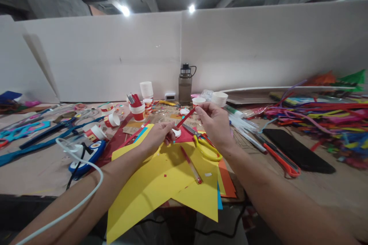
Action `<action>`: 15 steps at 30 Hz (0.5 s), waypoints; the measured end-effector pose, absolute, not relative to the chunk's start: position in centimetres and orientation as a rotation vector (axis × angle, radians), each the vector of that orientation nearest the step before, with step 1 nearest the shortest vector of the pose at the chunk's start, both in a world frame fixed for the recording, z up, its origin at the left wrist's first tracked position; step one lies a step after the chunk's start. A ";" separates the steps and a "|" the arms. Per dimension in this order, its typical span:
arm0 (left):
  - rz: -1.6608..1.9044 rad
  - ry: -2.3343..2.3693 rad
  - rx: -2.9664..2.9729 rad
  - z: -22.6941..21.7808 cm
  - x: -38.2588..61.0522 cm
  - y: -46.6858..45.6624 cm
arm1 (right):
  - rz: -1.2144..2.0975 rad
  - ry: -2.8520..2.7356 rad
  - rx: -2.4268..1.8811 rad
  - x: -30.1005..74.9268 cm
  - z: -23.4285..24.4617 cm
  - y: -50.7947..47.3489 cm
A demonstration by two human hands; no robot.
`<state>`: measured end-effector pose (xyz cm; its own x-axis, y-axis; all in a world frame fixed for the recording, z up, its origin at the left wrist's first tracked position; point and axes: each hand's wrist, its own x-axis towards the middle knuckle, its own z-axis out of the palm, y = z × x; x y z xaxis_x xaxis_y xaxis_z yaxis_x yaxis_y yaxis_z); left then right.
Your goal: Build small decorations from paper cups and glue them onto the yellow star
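Note:
A narrow red paper strip [186, 118] stretches at a slant between my two hands, above the table. My left hand [161, 134] pinches its lower end, and my right hand [211, 120] pinches its upper end. Scissors with yellow handles [207, 149] lie just below my right hand. Under both hands are sheets of yellow paper [149, 183], with a red pen [190, 164] and small paper scraps on them. A sheet of red paper [186, 134] shows beneath the scissors' blades. Fingers partly hide the strip's ends.
Paper cups [138, 113], one holding pens, stand behind my left hand. A dark water bottle [185, 86] stands by the white partition. At right lie a red utility knife [283, 160], a black phone [297, 149] and colourful pipe cleaners [324, 116]. A white cable [99, 180] crosses my left forearm.

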<state>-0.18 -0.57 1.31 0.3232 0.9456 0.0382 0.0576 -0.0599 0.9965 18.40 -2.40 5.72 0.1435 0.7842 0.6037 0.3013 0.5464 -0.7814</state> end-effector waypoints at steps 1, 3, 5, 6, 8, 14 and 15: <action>0.978 1.013 1.380 1.2 -0.2 -0.5 | 0.357 -1.453 -0.976 18.4 5.8 -2.7; 0.957 0.990 1.277 1.3 -0.1 -0.7 | 0.139 -1.530 -0.917 18.3 5.8 -3.2; 0.890 0.865 1.180 1.4 0.1 -0.9 | -0.069 -1.665 -0.831 18.3 5.5 -3.5; 0.860 0.785 1.141 1.5 0.1 -1.0 | -0.150 -1.753 -0.783 18.3 5.3 -3.6; 0.842 0.644 1.090 1.6 0.2 -1.1 | -0.266 -1.929 -0.696 18.2 4.8 -3.7; 0.994 0.585 0.970 1.8 -0.1 -0.4 | -0.434 -2.160 -0.522 17.8 4.1 -3.5; 1.007 0.592 0.953 2.0 -0.1 -0.4 | -0.439 -2.173 -0.509 17.8 4.1 -3.5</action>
<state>-0.14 -0.36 1.95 0.4376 0.8991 0.0040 -0.4344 0.2075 0.8765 17.76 -3.50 4.15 -0.5649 0.2054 0.7992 0.4995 0.8560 0.1331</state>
